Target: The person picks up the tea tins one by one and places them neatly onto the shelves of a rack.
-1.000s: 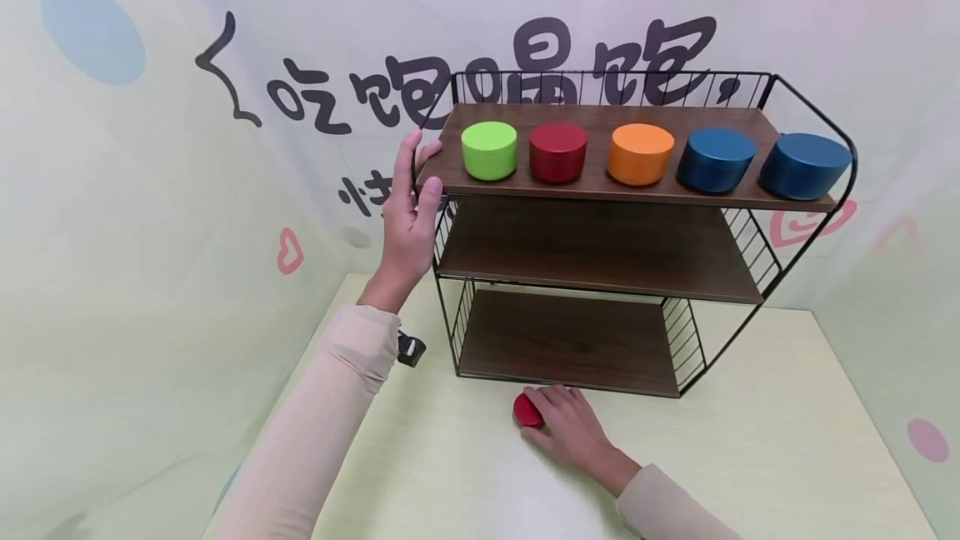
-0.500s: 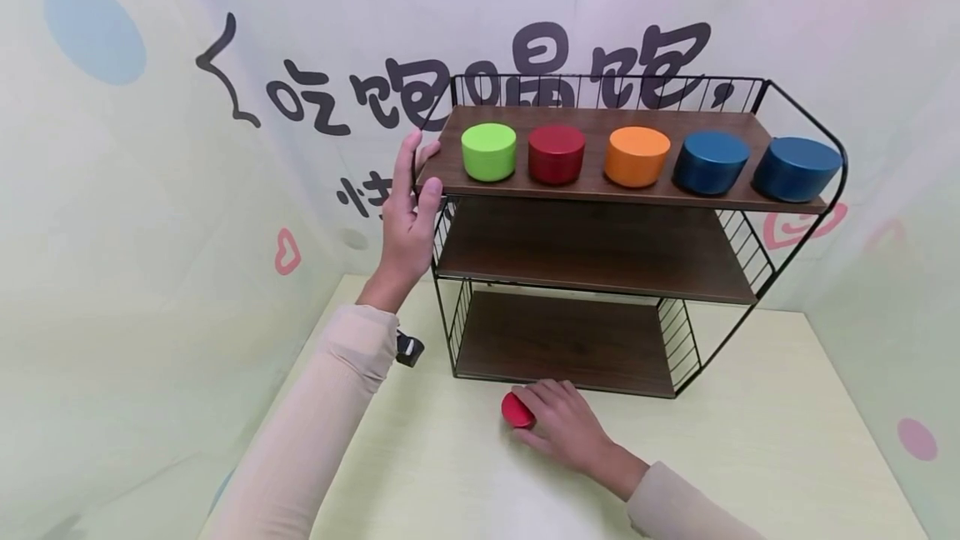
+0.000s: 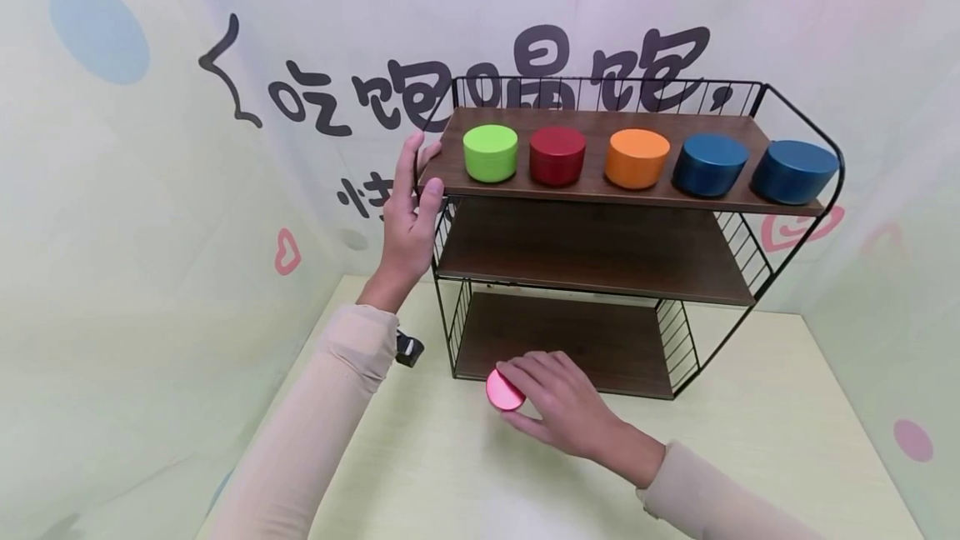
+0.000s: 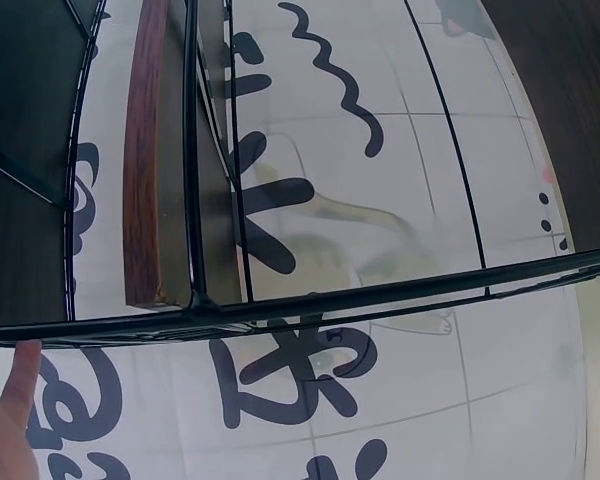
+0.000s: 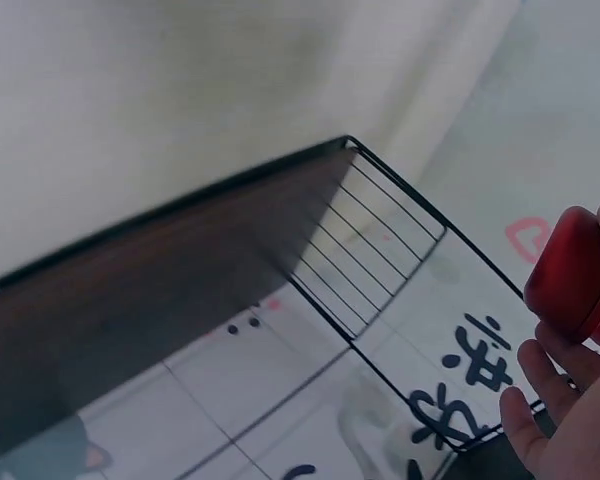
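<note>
My right hand (image 3: 558,402) grips a small round red tin (image 3: 503,391) between thumb and fingers, just in front of the rack's bottom shelf. In the right wrist view the red tin (image 5: 575,275) shows at the right, held by the fingers. My left hand (image 3: 408,223) holds the upper left corner of a three-tier black wire rack with dark wood shelves (image 3: 600,240), thumb at the front edge and fingers at the side frame. Only part of the left hand (image 4: 8,420) shows in the left wrist view, touching the frame.
On the top shelf stand a green tin (image 3: 491,155), a dark red tin (image 3: 557,157), an orange tin (image 3: 636,160) and two blue tins (image 3: 709,166). A small black object (image 3: 408,349) lies left of the rack on the pale table (image 3: 420,457). Printed cloth walls (image 3: 150,190) surround the table.
My right hand has moved left and up with the red tin, off the tabletop and toward the bottom shelf's front edge. The left hand stays at the rack's corner.
</note>
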A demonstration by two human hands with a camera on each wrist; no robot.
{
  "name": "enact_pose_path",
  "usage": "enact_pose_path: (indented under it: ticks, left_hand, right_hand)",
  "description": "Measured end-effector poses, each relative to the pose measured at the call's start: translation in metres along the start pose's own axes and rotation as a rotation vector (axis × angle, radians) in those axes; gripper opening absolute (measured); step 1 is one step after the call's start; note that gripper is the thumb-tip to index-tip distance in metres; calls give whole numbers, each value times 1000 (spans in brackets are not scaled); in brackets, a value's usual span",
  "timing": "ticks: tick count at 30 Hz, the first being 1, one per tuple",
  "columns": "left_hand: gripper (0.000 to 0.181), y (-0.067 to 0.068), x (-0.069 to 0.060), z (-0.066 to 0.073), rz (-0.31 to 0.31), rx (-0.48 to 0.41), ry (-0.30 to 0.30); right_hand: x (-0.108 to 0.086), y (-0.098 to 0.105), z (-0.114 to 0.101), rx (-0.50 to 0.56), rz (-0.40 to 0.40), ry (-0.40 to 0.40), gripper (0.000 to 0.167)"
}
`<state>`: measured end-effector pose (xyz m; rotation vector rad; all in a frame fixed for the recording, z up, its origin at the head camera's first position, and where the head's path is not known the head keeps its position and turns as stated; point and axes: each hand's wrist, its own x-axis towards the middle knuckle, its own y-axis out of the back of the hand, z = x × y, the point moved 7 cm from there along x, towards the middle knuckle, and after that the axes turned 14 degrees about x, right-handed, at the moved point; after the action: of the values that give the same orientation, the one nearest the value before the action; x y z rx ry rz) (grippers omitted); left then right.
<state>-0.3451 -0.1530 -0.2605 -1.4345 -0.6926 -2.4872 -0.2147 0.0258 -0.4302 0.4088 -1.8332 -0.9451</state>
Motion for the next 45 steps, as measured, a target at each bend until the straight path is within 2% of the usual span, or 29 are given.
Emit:
enact_pose_path:
  ticks: [10,20,24,29,33,38,45]
  left_hand:
    - [51,0,0,0,-7,-11,-8]
    - [51,-1,0,1,-14,-14,0]
    - [51,-1,0,1,-11,-13,0]
    - [50,5,2,20,-13,-10,13]
    - [48,9,4,35,-18,-6,25]
    - [49,10,4,35,-27,-3,45]
    - [48,9,4,35,-22,-18,16]
  right_hand:
    - [38,38,-15,-50,36,123,63]
    - [82,77,-25,-115,20,188,67]
    - [99,94,-31,-134,43,220,66]
    - [117,109,-36,-141,95,268,63]
    - [128,116,-37,-150,108,282,59]
    - [142,126,-37,-161,130,300,59]
    - [161,141,-41,-171,169,332,57]
